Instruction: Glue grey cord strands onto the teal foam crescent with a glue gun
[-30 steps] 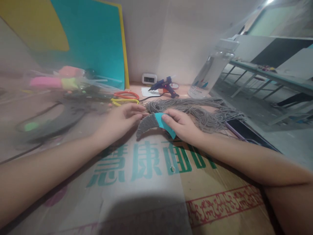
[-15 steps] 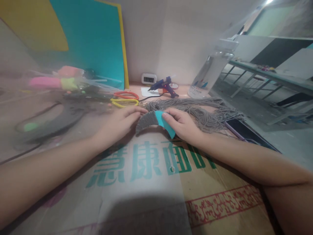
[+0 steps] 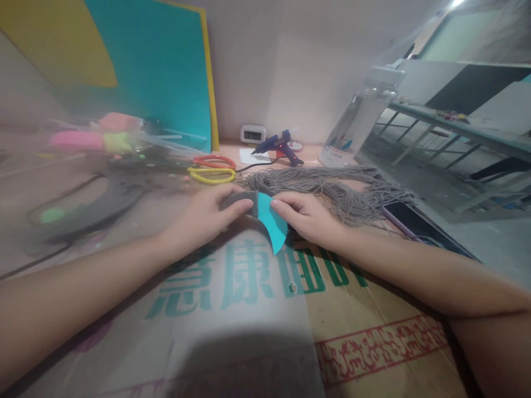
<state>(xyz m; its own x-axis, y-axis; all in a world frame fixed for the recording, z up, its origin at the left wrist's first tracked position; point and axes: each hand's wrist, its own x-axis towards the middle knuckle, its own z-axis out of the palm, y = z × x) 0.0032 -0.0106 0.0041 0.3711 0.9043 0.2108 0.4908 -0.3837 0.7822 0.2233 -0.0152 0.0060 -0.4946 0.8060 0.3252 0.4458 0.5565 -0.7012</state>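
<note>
A teal crescent piece (image 3: 271,222), partly wrapped in grey cord, sits between both hands over a flattened cardboard box (image 3: 249,309). My left hand (image 3: 205,215) pinches its grey wrapped end with thumb and fingers closed on it. My right hand (image 3: 305,214) holds the teal part from the right, fingers curled over its edge. Just behind the hands lies a bundle of grey cord (image 3: 332,185).
Red and yellow scissors (image 3: 211,168) lie behind my left hand. A blue glue gun (image 3: 280,146), a small clock (image 3: 253,133) and a clear bottle (image 3: 359,121) stand at the back. A phone (image 3: 415,222) lies at right. Teal and yellow sheets (image 3: 157,66) lean on the wall.
The crescent has turned: its teal tip now points down towards me, and my left hand has closed over the grey wrapped end, which showed as a free arc before.
</note>
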